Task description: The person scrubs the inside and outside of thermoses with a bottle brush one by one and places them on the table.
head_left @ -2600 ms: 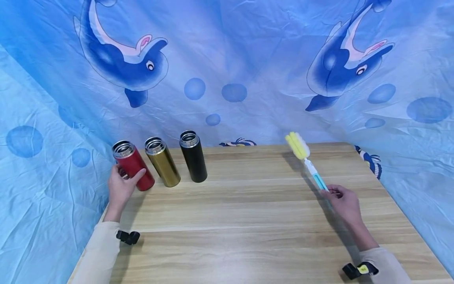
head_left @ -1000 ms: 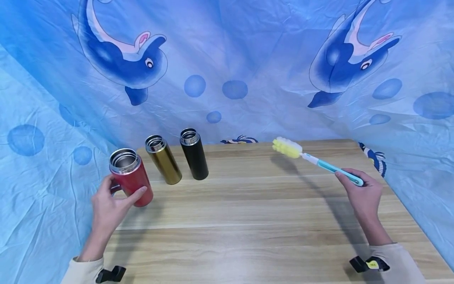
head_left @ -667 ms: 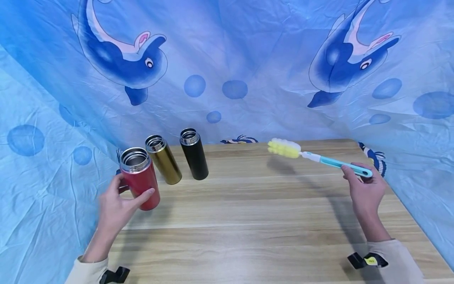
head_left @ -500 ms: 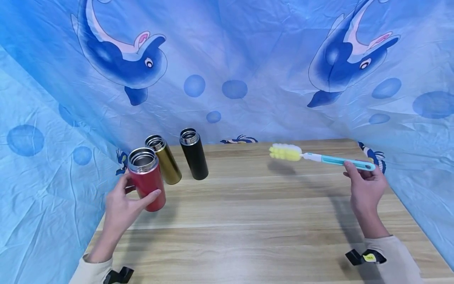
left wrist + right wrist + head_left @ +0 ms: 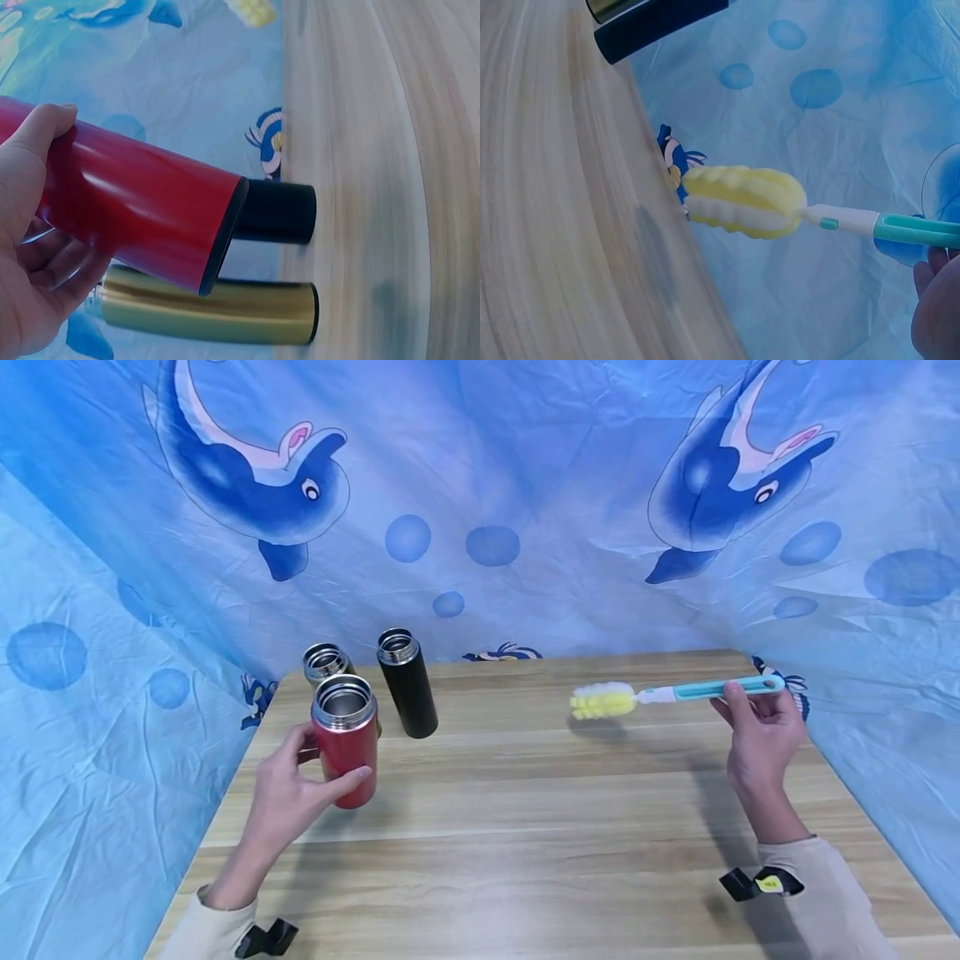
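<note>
My left hand [image 5: 292,789] grips a red thermos bottle [image 5: 347,743] around its side, its lidless steel mouth facing up. In the left wrist view the base of that red bottle [image 5: 150,202] is off the table. My right hand [image 5: 765,739] pinches the teal handle of a bottle brush [image 5: 697,690] near its end. The yellow and white sponge head [image 5: 742,201] points left, above the table. Behind the red bottle a gold thermos bottle [image 5: 326,662] is mostly hidden in the head view; its body [image 5: 210,307] shows in the left wrist view.
A black thermos bottle [image 5: 408,685], also without a lid, stands upright right of the gold one. The wooden table [image 5: 510,860] reaches back to a blue dolphin-print cloth [image 5: 480,485], which also hangs at both sides.
My left hand has lifted the red bottle and carried it right, in front of the gold one. The brush has swung from a steep slant to nearly level, sponge pointing left.
</note>
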The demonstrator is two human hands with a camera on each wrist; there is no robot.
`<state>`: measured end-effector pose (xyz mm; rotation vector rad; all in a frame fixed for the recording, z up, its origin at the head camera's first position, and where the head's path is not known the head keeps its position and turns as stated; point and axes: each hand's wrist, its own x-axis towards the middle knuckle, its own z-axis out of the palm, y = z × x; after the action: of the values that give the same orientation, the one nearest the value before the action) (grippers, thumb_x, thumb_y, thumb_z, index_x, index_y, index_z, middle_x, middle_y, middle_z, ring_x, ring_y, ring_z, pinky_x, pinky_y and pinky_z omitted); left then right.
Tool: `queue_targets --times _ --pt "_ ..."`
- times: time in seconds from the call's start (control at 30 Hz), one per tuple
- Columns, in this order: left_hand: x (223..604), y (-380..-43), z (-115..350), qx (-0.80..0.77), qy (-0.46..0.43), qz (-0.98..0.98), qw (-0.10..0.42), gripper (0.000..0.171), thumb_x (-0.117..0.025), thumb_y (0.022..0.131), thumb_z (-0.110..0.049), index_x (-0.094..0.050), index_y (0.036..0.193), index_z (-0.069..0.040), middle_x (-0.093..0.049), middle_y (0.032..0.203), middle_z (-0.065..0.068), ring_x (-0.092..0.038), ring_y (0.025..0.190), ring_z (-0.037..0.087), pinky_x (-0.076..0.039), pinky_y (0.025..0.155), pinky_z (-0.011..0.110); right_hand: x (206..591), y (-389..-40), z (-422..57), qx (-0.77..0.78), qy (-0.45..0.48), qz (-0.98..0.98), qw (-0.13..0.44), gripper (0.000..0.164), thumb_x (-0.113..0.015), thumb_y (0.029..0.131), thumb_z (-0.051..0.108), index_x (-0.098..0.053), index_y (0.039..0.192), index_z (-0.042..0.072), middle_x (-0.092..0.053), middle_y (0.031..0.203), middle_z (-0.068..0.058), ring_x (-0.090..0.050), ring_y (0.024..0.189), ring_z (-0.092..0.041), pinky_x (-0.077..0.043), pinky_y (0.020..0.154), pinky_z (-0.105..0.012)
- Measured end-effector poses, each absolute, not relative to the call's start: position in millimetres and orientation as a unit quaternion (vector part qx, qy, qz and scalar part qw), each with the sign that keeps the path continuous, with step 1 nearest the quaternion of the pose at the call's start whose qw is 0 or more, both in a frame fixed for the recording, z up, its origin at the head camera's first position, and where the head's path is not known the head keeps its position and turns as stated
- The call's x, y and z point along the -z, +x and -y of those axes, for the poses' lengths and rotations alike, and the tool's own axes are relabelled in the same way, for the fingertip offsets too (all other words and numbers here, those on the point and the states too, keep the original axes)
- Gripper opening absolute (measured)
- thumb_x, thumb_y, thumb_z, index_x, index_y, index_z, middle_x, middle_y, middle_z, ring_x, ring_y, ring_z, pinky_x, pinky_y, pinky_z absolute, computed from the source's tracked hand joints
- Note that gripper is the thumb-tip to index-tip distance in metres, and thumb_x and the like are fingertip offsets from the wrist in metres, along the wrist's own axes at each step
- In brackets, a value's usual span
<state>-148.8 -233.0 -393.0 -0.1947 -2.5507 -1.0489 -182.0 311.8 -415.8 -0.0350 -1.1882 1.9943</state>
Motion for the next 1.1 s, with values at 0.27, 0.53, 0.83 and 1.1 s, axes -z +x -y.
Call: queue_targets --times 0.27,0.53,0.83,1.1 --pt "391 -156 217 0.382 -0.112 0.901 0.175 0.073 -0.093 0.074 -0.035 -0.058 0.132 -0.007 -0.07 0.123 0.009 -0.068 0.105 0.029 -0.056 0.084 0.042 406 -187 -307 -0.803 0.016 0.447 0.393 0.024 -0.076 0.083 -0.013 -0.062 0.102 -0.016 -0.064 0.089 -0.018 -0.074 0.076 -0.022 -0.06 0.074 -0.035" --pt "394 -164 191 0.405 -0.148 0.892 0.138 0.074 -0.092 0.075 -0.038 -0.057 0.134 -0.011 -0.068 0.123 0.006 -0.066 0.105 0.025 -0.058 0.081 0.045 396 -193 -301 -0.791 0.045 0.467 0.393 0.029 -0.075 0.082 -0.015 -0.063 0.108 -0.019 -0.064 0.092 -0.017 -0.074 0.077 -0.022 -0.059 0.075 -0.034" --pt "395 -172 164 0.42 -0.18 0.881 0.118 0.077 -0.094 0.072 -0.037 -0.057 0.135 -0.013 -0.069 0.122 0.003 -0.065 0.106 0.021 -0.059 0.082 0.045 382 -195 -295 -0.79 0.082 0.467 0.389 0.039 -0.072 0.08 -0.023 -0.062 0.117 -0.016 -0.067 0.091 -0.017 -0.073 0.072 -0.022 -0.06 0.069 -0.036" --pt "396 -176 142 0.427 -0.198 0.878 0.092 0.075 -0.093 0.073 -0.039 -0.056 0.135 -0.016 -0.068 0.123 0.001 -0.066 0.108 0.021 -0.06 0.083 0.046 364 -198 -294 -0.791 0.099 0.467 0.383 0.046 -0.072 0.078 -0.024 -0.061 0.121 -0.013 -0.07 0.091 -0.017 -0.074 0.071 -0.022 -0.06 0.068 -0.036"
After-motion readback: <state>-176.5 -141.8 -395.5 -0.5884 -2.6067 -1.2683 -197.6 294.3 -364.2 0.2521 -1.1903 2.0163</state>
